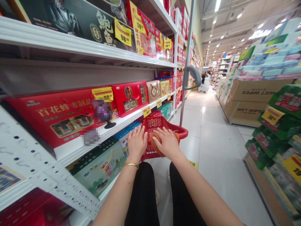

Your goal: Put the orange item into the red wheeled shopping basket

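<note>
A red plastic shopping basket (169, 125) stands on the floor in front of my knees, with a tall grey pull handle (191, 72) rising from it. My left hand (136, 142) rests on the basket's near left rim, fingers stretched forward, a gold bangle on the wrist. My right hand (167, 142) lies with spread fingers on an orange-brown rounded item (155, 140) at the basket's near edge. Whether the fingers grip that item is unclear.
White shelves (77, 47) on the left hold red gift boxes (54, 116), green and blue boxes and yellow price tags. On the right stand wet wipes cartons (252, 103) and green packs (279, 125). A person in white crouches far down the aisle (204, 84).
</note>
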The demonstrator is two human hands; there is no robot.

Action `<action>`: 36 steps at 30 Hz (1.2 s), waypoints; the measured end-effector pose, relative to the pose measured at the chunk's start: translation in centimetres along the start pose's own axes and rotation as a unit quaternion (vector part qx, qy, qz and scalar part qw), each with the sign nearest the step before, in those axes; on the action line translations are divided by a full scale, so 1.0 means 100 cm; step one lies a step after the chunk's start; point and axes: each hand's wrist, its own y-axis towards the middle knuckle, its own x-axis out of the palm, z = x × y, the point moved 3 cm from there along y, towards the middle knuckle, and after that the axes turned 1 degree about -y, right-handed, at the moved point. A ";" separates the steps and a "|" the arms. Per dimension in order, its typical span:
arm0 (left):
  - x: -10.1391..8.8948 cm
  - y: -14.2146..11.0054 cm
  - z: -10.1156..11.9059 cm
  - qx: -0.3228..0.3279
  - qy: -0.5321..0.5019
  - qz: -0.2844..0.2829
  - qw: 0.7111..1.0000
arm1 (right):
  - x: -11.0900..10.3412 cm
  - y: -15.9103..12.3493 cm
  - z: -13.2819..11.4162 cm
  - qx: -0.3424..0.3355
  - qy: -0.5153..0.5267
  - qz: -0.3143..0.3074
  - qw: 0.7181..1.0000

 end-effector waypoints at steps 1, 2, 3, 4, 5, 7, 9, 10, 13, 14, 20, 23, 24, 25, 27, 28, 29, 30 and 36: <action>0.001 0.000 0.000 0.000 -0.003 0.000 1.000 | -0.001 0.003 0.004 0.013 -0.005 0.001 1.000; 0.001 0.000 -0.001 0.001 -0.006 0.001 1.000 | -0.002 0.005 0.008 0.029 -0.014 0.005 0.999; 0.002 0.001 -0.001 0.004 -0.008 0.003 1.000 | -0.002 0.007 0.010 0.043 -0.026 0.010 0.999; 0.002 0.001 -0.002 0.008 -0.011 0.004 1.000 | -0.002 0.008 0.012 0.054 -0.038 0.014 0.998; 0.003 0.001 -0.002 0.011 -0.012 0.006 1.000 | -0.001 0.008 0.012 0.061 -0.047 0.016 0.997; 0.004 0.001 -0.003 0.017 -0.011 0.007 1.000 | 0.001 0.008 0.011 0.063 -0.054 0.015 0.996; 0.004 0.002 -0.003 0.019 -0.009 0.010 1.000 | 0.002 0.006 0.011 0.060 -0.050 0.012 0.997; 0.004 0.002 -0.003 0.018 -0.008 0.010 1.000 | 0.002 0.006 0.011 0.056 -0.047 0.012 0.997; 0.005 0.002 -0.004 0.018 -0.004 0.013 1.000 | 0.001 0.005 0.013 0.041 -0.034 0.009 0.999; 0.005 0.002 -0.004 0.018 -0.004 0.015 1.000 | 0.001 0.005 0.014 0.036 -0.028 0.009 0.999; 0.011 0.000 -0.012 0.041 -0.002 0.027 0.999 | 0.005 0.004 0.018 0.018 0.001 0.033 0.999; 0.014 -0.002 -0.014 0.058 -0.001 0.041 0.997 | 0.006 0.000 0.021 -0.005 0.006 0.063 0.998; 0.015 -0.002 -0.015 0.064 -0.001 0.048 0.997 | 0.005 -0.001 0.022 -0.015 0.005 0.074 0.997; 0.015 -0.003 -0.015 0.072 0.000 0.056 0.996 | 0.004 -0.002 0.023 -0.024 0.004 0.085 0.996; 0.016 -0.003 -0.016 0.093 0.000 0.075 0.993 | 0.003 -0.004 0.026 -0.041 -0.004 0.105 0.994; 0.017 -0.003 -0.017 0.104 0.001 0.086 0.991 | 0.003 -0.005 0.027 -0.051 -0.011 0.115 0.992; 0.018 -0.003 -0.018 0.112 0.001 0.099 0.989 | 0.004 -0.006 0.028 -0.063 -0.019 0.126 0.990; 0.020 -0.003 -0.020 0.121 0.000 0.103 0.987 | 0.006 -0.006 0.028 -0.075 -0.028 0.137 0.987; 0.030 -0.001 -0.031 0.164 0.001 0.128 0.978 | 0.018 -0.003 0.025 -0.062 -0.057 0.193 0.977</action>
